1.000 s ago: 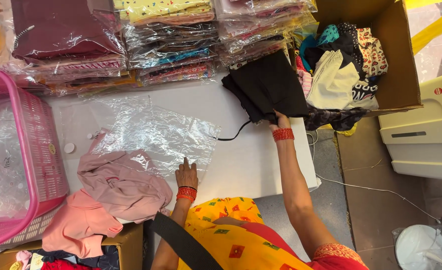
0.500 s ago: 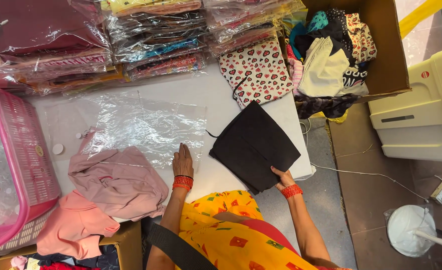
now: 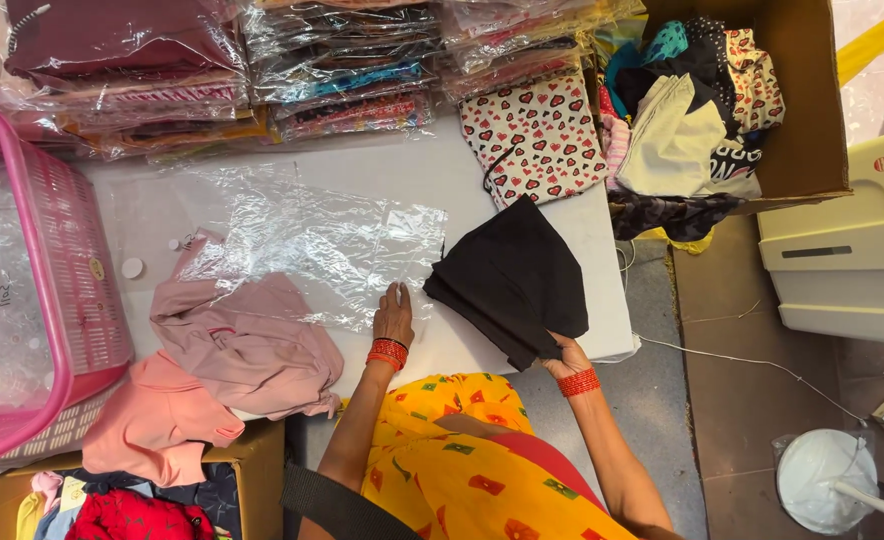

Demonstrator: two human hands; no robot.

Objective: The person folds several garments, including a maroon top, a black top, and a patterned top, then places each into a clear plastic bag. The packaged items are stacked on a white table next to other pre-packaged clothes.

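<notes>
The black cloth (image 3: pixel 514 280) is a folded piece of dark fabric, roughly square and turned corner-up like a diamond, with layered edges showing along its lower left side. It lies on the right part of the white bench (image 3: pixel 522 205), its lower corner hanging past the near edge. Your right hand (image 3: pixel 560 352) grips that lower corner, the fingers closed on the fabric. Your left hand (image 3: pixel 394 315) lies flat just to the left of the cloth, fingers together and stretched out, pressing the near edge of the clear plastic bag (image 3: pixel 332 245) that is spread on the bench.

Compared with half a second ago, the cloth sits in nearly the same spot on the bench and your right hand has kept its hold on the same corner; your left hand has stayed on the edge of the bag. A second ago the cloth was up at the far side of the bench by the box, with your right arm stretched out to it.

Beyond the cloth lies a white cloth with red hearts (image 3: pixel 537 135), half out of the cardboard box (image 3: pixel 812 120) of mixed garments. Stacks of bagged clothes (image 3: pixel 342 70) line the far edge. To the left of the bag sits a crumpled pink garment (image 3: pixel 252 345), and beyond it a pink basket (image 3: pixel 62 260).
</notes>
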